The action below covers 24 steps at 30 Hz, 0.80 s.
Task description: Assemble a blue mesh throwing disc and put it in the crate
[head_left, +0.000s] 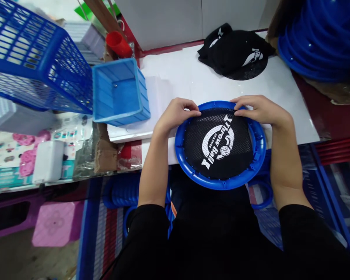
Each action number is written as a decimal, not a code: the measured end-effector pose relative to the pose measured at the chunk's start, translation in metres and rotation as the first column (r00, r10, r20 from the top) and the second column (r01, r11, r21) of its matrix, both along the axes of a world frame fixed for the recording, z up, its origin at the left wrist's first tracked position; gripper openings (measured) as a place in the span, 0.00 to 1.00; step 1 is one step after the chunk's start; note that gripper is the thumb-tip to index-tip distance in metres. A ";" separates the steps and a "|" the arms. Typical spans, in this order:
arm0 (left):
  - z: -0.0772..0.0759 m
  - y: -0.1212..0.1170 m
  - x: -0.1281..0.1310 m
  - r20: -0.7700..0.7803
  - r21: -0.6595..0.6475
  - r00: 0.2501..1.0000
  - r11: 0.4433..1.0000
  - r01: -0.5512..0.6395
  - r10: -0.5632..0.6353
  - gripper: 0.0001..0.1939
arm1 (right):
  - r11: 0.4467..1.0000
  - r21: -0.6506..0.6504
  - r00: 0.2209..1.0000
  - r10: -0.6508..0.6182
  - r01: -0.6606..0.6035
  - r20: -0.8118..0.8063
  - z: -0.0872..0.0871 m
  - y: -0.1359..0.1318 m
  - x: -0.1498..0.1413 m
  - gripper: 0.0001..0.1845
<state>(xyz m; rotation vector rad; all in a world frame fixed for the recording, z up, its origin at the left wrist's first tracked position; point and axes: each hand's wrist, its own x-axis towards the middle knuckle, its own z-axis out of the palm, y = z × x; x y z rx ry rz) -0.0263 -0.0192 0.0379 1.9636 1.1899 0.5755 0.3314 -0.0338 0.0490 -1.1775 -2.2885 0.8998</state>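
Observation:
A blue plastic ring (182, 163) leans over the table's front edge, close to my body. Inside it lies a round black mesh net (192, 144) with white "Throw Ball" lettering. Along the right side, a gap shows between the net and the ring. My left hand (179, 112) is closed, thumb and finger pinching the net's edge at the ring's upper left. At the upper right, my right hand (258, 110) pinches the net's edge too, one fingertip reaching the ring's far rim. Part of each grip is hidden by the fingers.
More black nets (236, 52) are piled on the white tabletop (177, 70). Stacked blue rings (323, 42) stand at the right. Leftward are a light-blue bin (119, 97), a blue basket (46, 66) and a red cup (118, 43). A pink stool (56, 223) stands below.

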 end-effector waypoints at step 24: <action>-0.015 0.009 -0.013 0.142 -0.082 0.990 0.997 0.015 -0.003 0.08 | 0.998 -0.059 0.998 0.035 -0.032 0.054 -0.004 0.014 0.003 0.19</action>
